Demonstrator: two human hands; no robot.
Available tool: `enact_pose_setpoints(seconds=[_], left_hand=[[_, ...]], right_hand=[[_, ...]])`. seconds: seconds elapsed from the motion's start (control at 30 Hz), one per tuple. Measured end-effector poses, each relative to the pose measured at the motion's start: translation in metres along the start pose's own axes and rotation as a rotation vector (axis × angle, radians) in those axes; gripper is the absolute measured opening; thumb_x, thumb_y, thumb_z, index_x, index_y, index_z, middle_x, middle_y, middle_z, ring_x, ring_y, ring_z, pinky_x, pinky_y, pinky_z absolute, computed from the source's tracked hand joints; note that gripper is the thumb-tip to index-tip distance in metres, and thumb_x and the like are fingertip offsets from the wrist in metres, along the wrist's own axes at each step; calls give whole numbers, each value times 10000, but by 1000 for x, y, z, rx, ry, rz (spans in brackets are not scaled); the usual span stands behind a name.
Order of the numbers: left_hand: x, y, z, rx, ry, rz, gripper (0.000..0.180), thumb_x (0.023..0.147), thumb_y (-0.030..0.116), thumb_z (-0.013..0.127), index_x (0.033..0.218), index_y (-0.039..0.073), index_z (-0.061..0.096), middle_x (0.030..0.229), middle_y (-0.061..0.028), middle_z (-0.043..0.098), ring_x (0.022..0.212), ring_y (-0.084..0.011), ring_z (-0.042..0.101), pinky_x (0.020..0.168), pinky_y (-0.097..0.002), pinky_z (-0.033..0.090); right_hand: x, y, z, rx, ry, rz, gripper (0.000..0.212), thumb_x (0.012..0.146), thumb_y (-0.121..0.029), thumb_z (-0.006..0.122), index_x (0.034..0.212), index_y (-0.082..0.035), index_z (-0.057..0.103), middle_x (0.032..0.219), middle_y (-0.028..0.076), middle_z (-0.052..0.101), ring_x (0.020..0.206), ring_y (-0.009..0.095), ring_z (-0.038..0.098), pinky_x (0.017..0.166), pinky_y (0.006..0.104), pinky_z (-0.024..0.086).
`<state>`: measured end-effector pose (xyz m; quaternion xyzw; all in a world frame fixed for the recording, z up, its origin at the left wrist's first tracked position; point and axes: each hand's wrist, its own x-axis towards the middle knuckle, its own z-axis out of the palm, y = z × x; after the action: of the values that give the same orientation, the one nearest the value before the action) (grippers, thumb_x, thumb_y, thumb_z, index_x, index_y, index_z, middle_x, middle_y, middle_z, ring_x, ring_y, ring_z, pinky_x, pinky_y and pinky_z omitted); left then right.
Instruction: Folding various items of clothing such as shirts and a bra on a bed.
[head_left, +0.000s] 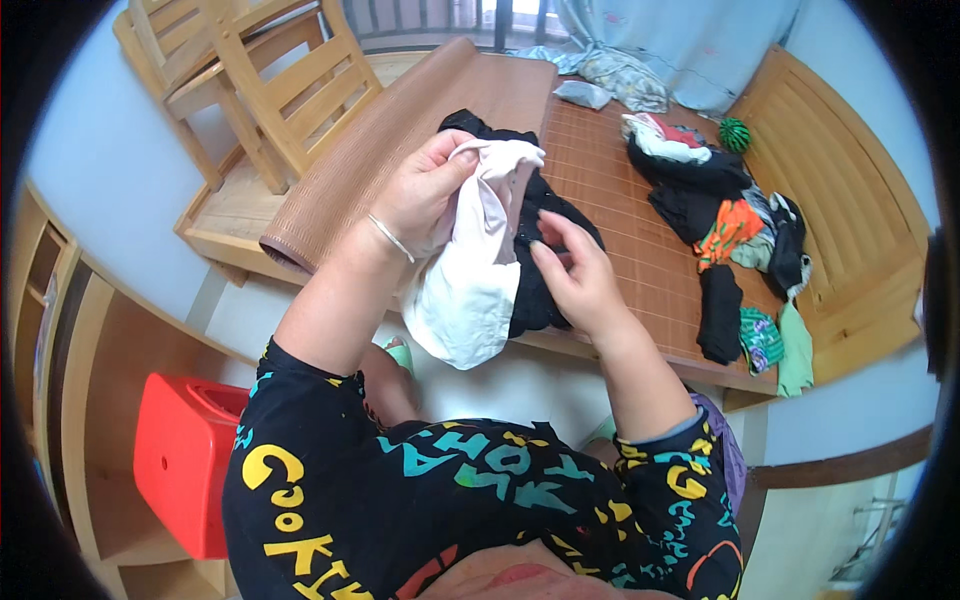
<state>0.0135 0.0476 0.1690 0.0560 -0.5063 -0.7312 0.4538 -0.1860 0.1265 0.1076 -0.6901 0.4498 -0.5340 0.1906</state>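
A pale, whitish-pink garment (463, 300) hangs in loose folds in front of me; its exact kind is hard to make out. My left hand (425, 190) pinches its upper part between thumb and fingers. Just right of the cloth is my right hand (575, 265), its thumb and fingers apart, with nothing visible in it. Behind and below the pale garment, a crumpled black garment (560, 210) lies on the edge of the bed mat (640, 240), partly hidden by the cloth and my hands.
Heaped clothes (690, 190) lie along the wooden headboard (840, 210), near a green striped ball (734, 134). A rolled mat (400, 130) crosses the bed's left part. Wooden chairs (310, 90) stand at the far left. A red plastic stool (180, 460) is at my lower left.
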Motion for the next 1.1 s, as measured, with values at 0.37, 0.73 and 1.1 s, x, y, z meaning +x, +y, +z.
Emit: enact_pose_setpoints(seconds=[0.37,0.73,1.1], left_hand=[[3,15,34,1364,138,256,461,786,398,642,1047,36,527,1021,-168,626,933,-285,624,804,-389,492],[37,76,32,1771,388,126,240,782,70,518,980,90,651,924,-169,657,889,-283,638,781,-353,487],[65,187,40,1465,456,235,240,811,31,468,970,54,646,778,-1,610,717,-97,565,664,-247,470]], right_hand=[[40,-42,-85,89,-156,141,144,830,-151,632,883,-28,581,808,17,607,758,81,527,678,263,456],[104,-137,-172,-1200,-21,-240,205,760,-234,617,945,-148,636,968,86,647,945,304,591,774,411,482],[141,-141,-257,-1068,360,-46,352,762,-149,489,1100,-92,570,1012,190,632,971,362,582,838,416,455]])
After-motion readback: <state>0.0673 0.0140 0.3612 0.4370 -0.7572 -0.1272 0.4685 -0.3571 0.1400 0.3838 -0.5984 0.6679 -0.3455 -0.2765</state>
